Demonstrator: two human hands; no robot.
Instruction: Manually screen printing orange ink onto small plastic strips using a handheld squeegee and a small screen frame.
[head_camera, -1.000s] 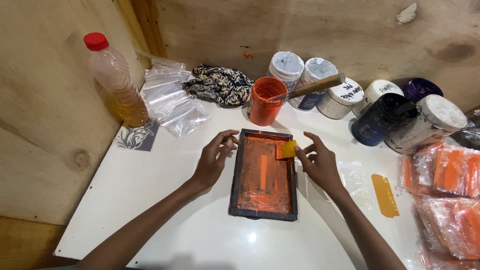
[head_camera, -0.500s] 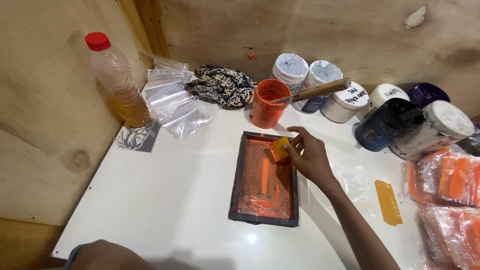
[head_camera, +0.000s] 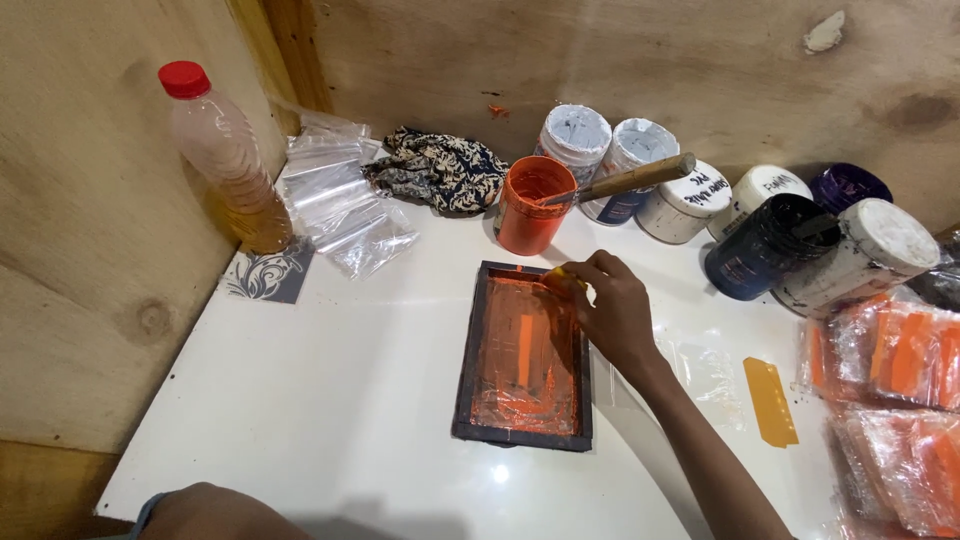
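The right hand (head_camera: 612, 312), just right of centre frame, is curled with its fingers pressed together around a small yellow scraper (head_camera: 556, 279), pinching it at the top right corner of the frame (head_camera: 524, 356). The forearm runs down to the lower right edge, wrist bent so the knuckles face up. The left hand is not clearly shown; only a rounded, blurred shape, maybe an elbow, sits at the bottom left edge, and I cannot tell how that hand is held.

The frame is a dark, rectangular screen lying flat at the centre of the glossy white table (head_camera: 300, 400), its mesh smeared with wet orange ink and a brighter stripe down the middle. Just above it stands an open orange tub (head_camera: 533, 205) with a wooden stick (head_camera: 628, 180) leaning out of it to the right. Behind and to the right, along the plywood wall, sit round jars (head_camera: 690, 190) with white lids, then a dark blue one and a purple one. A crumpled patterned rag (head_camera: 440, 170) lies left of the tub, clear plastic bags (head_camera: 335, 200) beside it, and a plastic bottle (head_camera: 225, 155) of amber liquid with a red cap in the upper left. A flat yellow strip (head_camera: 770, 400) lies to the right of the hand, near orange pieces in clear sleeves (head_camera: 900, 390) at the right edge.
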